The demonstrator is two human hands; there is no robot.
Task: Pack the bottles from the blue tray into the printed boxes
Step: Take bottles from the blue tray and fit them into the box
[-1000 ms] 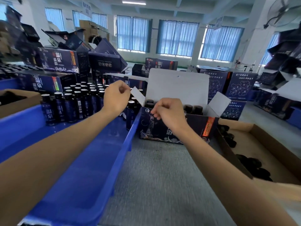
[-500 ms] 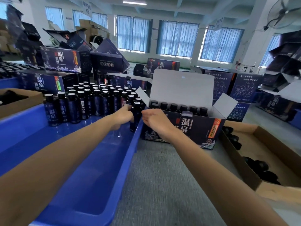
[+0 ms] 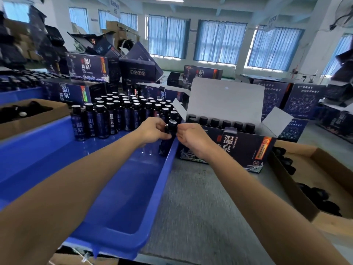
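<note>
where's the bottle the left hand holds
Head view, centre: the bottle is in the left hand at the right wall of the blue tray, beside the open printed box.

Fingertips of the right hand (image 3: 191, 138) are hidden (whether they grip the bottle (image 3: 171, 126) is unclear).

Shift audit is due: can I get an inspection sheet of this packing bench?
Surface: grey table.
Job's things: bottles upright in blue tray; open box shows a row of them.
Clutter: cardboard tray of dark round pieces, right.
Grippers: left hand grips one bottle by its top; right hand beside it, contact unclear.
Cables: nothing seen on the table.
Surroundings: stacked boxes, curtained windows.
</note>
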